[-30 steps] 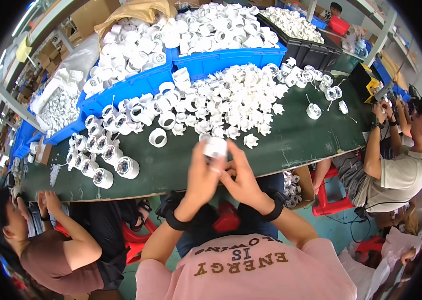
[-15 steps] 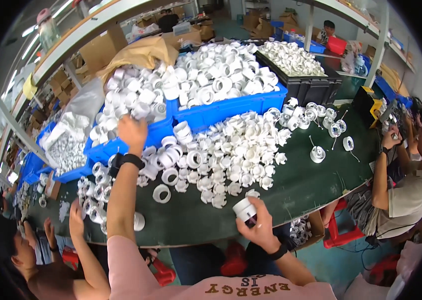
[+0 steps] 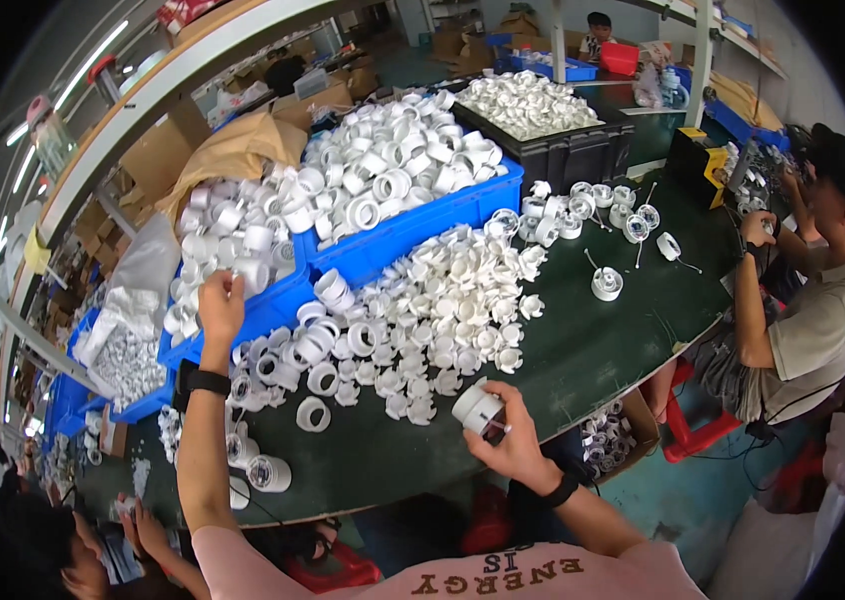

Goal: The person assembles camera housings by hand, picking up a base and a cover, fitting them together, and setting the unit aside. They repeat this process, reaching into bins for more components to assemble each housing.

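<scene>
My right hand (image 3: 515, 440) grips a white cylindrical housing (image 3: 475, 406) above the table's front edge. The housing is tilted; its dark, partly shiny end is partly behind my fingers. My left hand (image 3: 222, 306) is over the front wall of a blue bin (image 3: 278, 300) heaped with white plastic rings (image 3: 253, 240). Its fingers are curled together, and whatever they may hold is hidden. Loose white rings (image 3: 313, 413) lie on the table in front of that bin. Beside them spreads a pile of small white notched caps (image 3: 463, 300).
Another blue bin (image 3: 423, 215) of rings and a black crate (image 3: 583, 150) of white pieces stand behind. Wired round units (image 3: 607, 284) lie right on the green table (image 3: 583, 350). Finished-looking housings (image 3: 268, 473) sit near my left forearm. Co-workers (image 3: 808, 300) sit at both sides.
My left hand has drawn back from the rings toward the bin's front wall. The right hand still holds the housing, turned slightly. The whole view has shifted.
</scene>
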Demonstrator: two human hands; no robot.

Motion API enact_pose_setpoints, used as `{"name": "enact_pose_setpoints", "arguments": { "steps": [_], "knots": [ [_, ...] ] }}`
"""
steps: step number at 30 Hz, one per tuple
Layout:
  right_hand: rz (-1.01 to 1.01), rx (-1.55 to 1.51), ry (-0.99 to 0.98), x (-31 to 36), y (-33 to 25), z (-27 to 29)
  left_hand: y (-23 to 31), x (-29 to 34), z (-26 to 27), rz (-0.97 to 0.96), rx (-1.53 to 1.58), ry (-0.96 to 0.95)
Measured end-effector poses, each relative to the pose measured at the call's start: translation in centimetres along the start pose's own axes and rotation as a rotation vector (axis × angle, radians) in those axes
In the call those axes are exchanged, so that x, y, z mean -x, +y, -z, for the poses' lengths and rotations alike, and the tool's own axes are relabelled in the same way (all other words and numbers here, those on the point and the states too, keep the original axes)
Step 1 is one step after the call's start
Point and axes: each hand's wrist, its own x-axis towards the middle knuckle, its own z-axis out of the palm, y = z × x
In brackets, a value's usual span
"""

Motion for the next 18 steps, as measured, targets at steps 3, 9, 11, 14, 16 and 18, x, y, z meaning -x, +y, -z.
{"name": "enact_pose_setpoints", "arguments": {
  "steps": [3, 9, 11, 14, 16, 18],
  "knots": [
    [-0.226, -0.418, -0.099, 0.2, 0.8, 0.3, 8.7, 3.6, 4.5, -0.472, 0.056, -0.166],
    [-0.145, -0.752, -0.304, -3.8, -6.9, 3.5, 18.5, 12.9, 11.8, -0.83, 0.075, -0.368],
    [-0.094, -0.622, -0.449, -4.4, -7.9, 4.2, 20.1, 14.5, 13.1, -0.915, 0.132, -0.307],
    [-0.052, -0.447, -0.841, -4.7, -8.3, 5.1, 21.3, 16.5, 14.0, -0.931, 0.201, -0.221],
    [0.029, -0.457, -0.927, -3.8, -8.6, 4.7, 21.4, 17.4, 14.2, -0.915, 0.26, -0.283],
    [-0.125, -0.515, -0.955, -2.4, -8.2, 4.5, 21.9, 18.5, 13.6, -0.546, 0.535, -0.371]
  ]
}}
